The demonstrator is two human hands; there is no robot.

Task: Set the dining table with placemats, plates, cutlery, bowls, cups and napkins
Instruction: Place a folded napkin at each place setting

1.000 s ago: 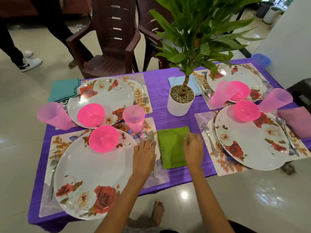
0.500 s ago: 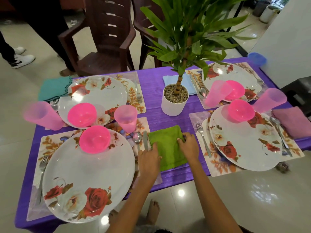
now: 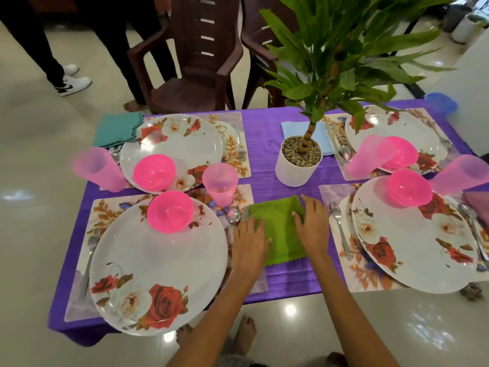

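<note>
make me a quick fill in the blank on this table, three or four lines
1. Both hands, left and right, rest on the ____ napkin.
2. Each plate carries a pink ____; the near left plate is one.
3. The plant pot is filled with ____.
4. The tablecloth is ____.

Missing words: green; bowl; pebbles; purple
</note>
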